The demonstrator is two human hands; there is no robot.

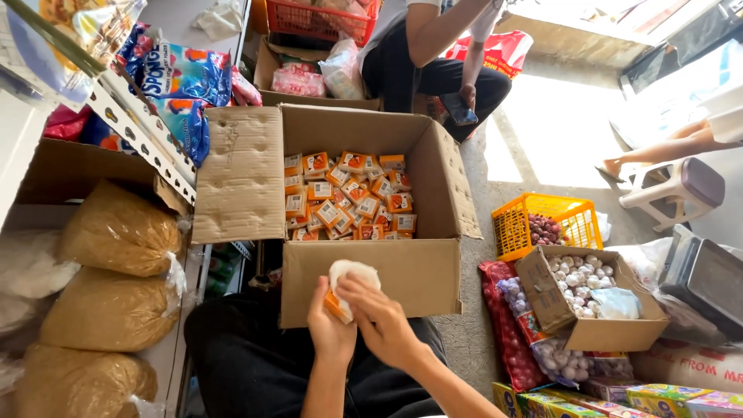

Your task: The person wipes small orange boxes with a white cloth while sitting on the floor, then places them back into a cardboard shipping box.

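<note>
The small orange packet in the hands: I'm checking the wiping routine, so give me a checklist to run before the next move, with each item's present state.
1. Both hands on the work: the left hand holds the small orange packet from below, the right hand presses the white cloth on it: ok.
2. Packet held firmly: grip mostly hidden by the cloth: cannot tell.
3. Open cardboard box directly in front, flaps folded out: ok.
4. Room in the box: orange packets cover only part of its floor: ok.
5. Packet's wiped face clean: covered by the cloth: cannot tell.
6. Seated person's leg beyond the box, apart from it: ok.
</note>
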